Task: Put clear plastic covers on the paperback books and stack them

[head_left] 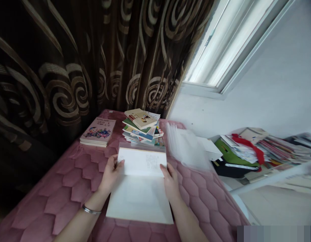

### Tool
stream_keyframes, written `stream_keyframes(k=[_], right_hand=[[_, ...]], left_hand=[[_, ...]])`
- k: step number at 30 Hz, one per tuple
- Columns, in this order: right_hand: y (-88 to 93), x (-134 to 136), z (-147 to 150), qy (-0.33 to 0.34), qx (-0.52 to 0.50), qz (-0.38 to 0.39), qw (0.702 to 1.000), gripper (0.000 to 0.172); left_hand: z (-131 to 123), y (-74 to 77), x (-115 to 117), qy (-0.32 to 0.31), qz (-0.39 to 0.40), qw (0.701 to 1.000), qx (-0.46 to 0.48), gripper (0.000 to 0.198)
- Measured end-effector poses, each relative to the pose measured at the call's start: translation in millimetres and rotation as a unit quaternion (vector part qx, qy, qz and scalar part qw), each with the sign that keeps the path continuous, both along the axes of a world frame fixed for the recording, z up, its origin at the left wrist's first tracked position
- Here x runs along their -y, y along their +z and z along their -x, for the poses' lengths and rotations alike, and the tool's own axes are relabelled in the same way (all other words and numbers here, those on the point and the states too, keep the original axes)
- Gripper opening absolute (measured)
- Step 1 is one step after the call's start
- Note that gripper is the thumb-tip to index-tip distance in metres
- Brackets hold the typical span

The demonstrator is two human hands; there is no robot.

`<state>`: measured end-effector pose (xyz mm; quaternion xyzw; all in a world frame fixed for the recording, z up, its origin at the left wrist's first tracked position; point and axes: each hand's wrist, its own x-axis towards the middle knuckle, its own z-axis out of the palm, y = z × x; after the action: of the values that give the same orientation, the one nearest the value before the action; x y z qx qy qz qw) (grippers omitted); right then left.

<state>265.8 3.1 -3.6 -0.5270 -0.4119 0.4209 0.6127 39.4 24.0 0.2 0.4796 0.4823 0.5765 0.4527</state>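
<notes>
The open book [141, 188] lies on the pink quilted cover [77, 174]. The left hand [111, 176] pinches its nine o'clock edge, the right hand [170, 183] its three o'clock edge. A book stack [142, 129] sits at twelve o'clock.

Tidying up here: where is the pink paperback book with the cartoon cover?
Head view: the pink cartoon-cover paperback book lies far left on the pink quilted cover, just left of the untidy book stack.

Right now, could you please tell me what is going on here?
A person holds a white book open on the pink quilted cover, left hand at its left edge, right hand at its right edge. Behind it sit a stack of books and a pink book; clear plastic sleeves lie to the right.
</notes>
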Motion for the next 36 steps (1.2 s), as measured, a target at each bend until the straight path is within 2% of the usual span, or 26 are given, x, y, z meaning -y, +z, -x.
stream_keyframes(k=[7, 19, 26, 36], right_hand=[[-1.8, -1.7, 0.2, -0.005, 0.023, -0.006, 1.0, 0.039], [-5.7, -4.0, -1.5, -0.025, 0.072, -0.015, 0.997, 0.039], [0.5, 0.8, 0.6, -0.001, -0.008, -0.005, 1.0, 0.033], [-5.2, -2.9, 0.3, 0.001, 0.007, -0.008, 1.0, 0.035]], left_hand=[[1.3, 5.7, 2.2, 0.002, 0.013, 1.0, 0.005, 0.041], [2.5, 6.7, 1.6, 0.005, 0.006, 1.0, -0.014, 0.04], [0.8, 4.2, 1.6, 0.004, 0.005, 1.0, -0.008, 0.042], [2.2, 3.5, 2.1, -0.001, 0.001, 1.0, 0.002, 0.038]])
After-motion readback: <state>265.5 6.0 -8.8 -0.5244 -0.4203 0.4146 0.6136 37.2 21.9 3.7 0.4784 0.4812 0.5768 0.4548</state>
